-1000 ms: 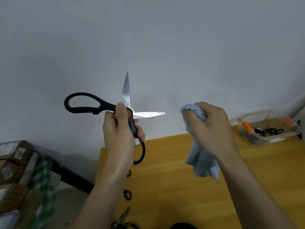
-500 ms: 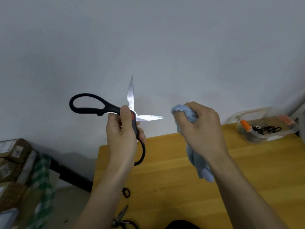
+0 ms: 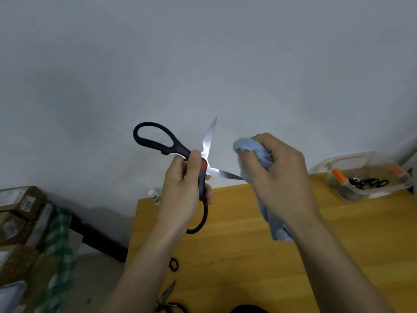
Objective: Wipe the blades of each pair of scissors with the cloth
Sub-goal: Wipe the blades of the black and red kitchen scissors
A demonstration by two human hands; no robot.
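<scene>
Since a moment ago the right hand point(image 3: 277, 175) has carried the cloth point(image 3: 252, 150) onto the tip of the lower blade point(image 3: 222, 173), fingers point(image 3: 246, 162) bunched around it. That blade's length runs leftward toward the left hand point(image 3: 182, 188), which grips the black-handled scissors point(image 3: 171, 147), splayed open, steel bright.
</scene>
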